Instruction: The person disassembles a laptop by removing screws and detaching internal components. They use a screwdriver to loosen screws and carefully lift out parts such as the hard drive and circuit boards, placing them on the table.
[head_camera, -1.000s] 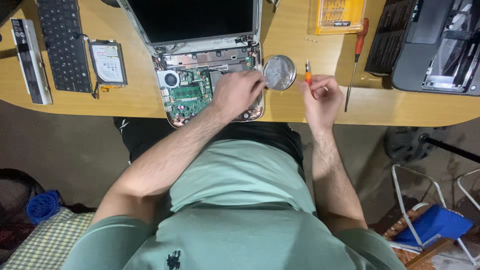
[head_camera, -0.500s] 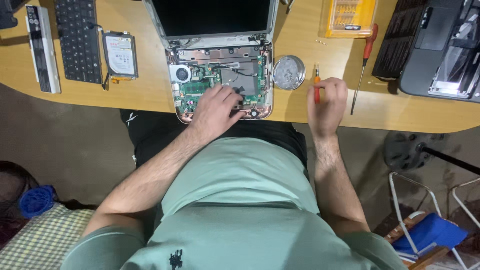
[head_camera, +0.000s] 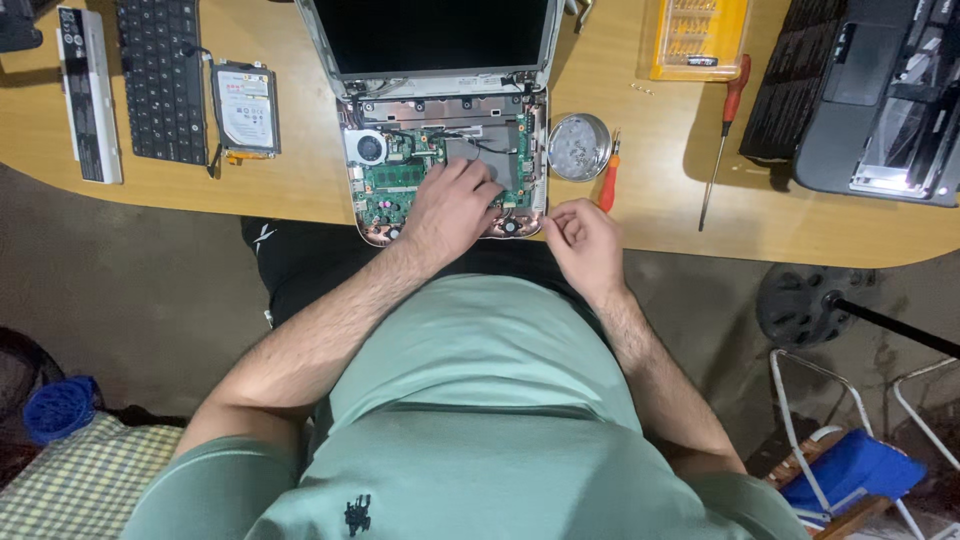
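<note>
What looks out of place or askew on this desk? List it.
The laptop lies opened, circuit board bare under the left hand. Its black keyboard and hard drive sit apart on the left. A red screwdriver lies loose and slanted near the right hand.

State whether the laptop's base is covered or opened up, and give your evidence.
Opened up. The laptop shows its bare green circuit board and fan; its keyboard lies apart on the table. The left hand rests inside.

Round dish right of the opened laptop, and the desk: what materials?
Round dish: looks like bare metal, silvery with a dull sheen; small parts lie inside. Desk: wood or wood-look laminate, light tan, smooth matt, rounded edge; the look leaves that open.
</note>
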